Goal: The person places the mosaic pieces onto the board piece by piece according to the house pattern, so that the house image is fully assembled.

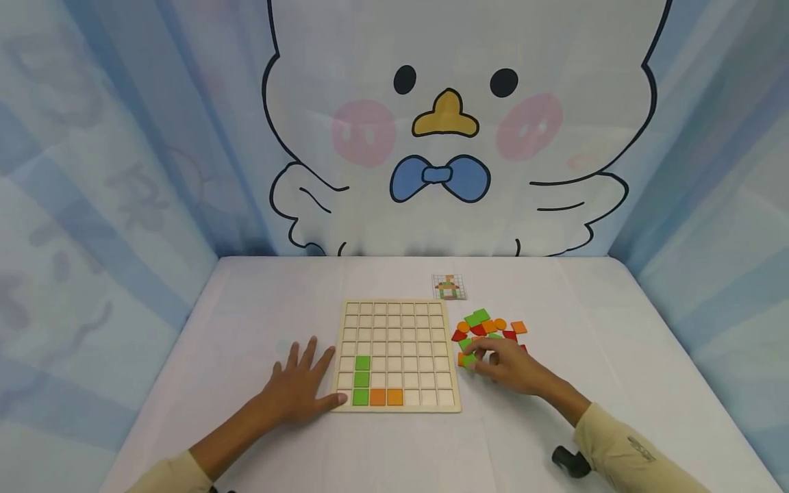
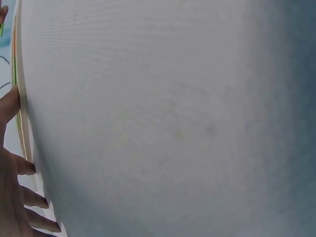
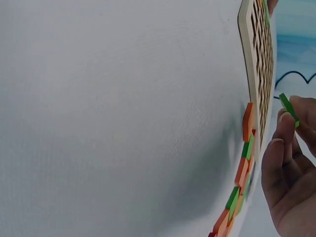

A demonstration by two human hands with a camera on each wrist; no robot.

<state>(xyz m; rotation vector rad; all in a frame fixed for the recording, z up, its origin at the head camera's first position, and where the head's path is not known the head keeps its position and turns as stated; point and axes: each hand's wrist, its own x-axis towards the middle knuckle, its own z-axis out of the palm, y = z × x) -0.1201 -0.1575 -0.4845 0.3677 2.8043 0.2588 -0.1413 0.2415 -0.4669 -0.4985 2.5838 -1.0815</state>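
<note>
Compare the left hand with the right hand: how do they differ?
The left hand is spread open, while the right hand pinches a green tile. The left hand lies at the board's left edge, its thumb at the near corner; the right hand is on the other side, by the loose tiles. Both are bare.

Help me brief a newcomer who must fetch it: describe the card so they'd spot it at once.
On the white table, find the square wooden board. Just beyond its far right corner lies the card, with loose tiles on its near side. Unlike those plain one-colour tiles, it bears a small multicoloured picture on a grid.
</note>
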